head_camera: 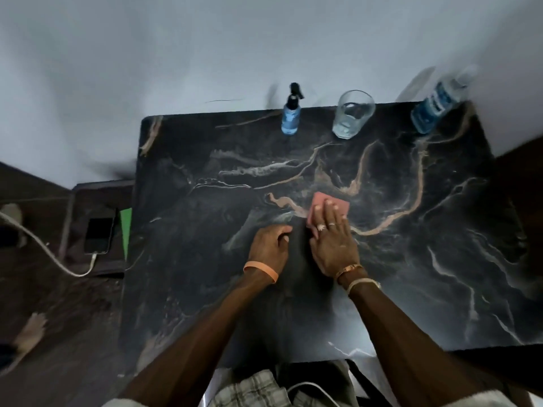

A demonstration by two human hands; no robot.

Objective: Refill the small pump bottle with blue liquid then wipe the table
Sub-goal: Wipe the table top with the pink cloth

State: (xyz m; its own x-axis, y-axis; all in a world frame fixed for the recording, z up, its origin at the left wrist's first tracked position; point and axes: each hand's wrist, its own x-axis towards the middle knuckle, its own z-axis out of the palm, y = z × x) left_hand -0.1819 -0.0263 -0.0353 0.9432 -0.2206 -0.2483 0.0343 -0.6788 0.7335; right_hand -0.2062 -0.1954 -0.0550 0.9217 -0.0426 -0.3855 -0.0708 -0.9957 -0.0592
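Observation:
A small pump bottle [291, 114] with blue liquid and a black pump top stands at the far edge of the black marble table [411, 230]. A larger bottle of blue liquid [437, 105] stands at the far right corner. My right hand [333, 239] lies flat on a pink cloth [321, 205] in the middle of the table, fingers spread over it. My left hand [269, 248] rests beside it on the bare tabletop, fingers curled with nothing in them.
A clear drinking glass [352, 114] stands between the two bottles at the far edge. A white wall runs behind the table. Left of the table, a phone [98, 232] on a white charging cable lies on a low dark surface.

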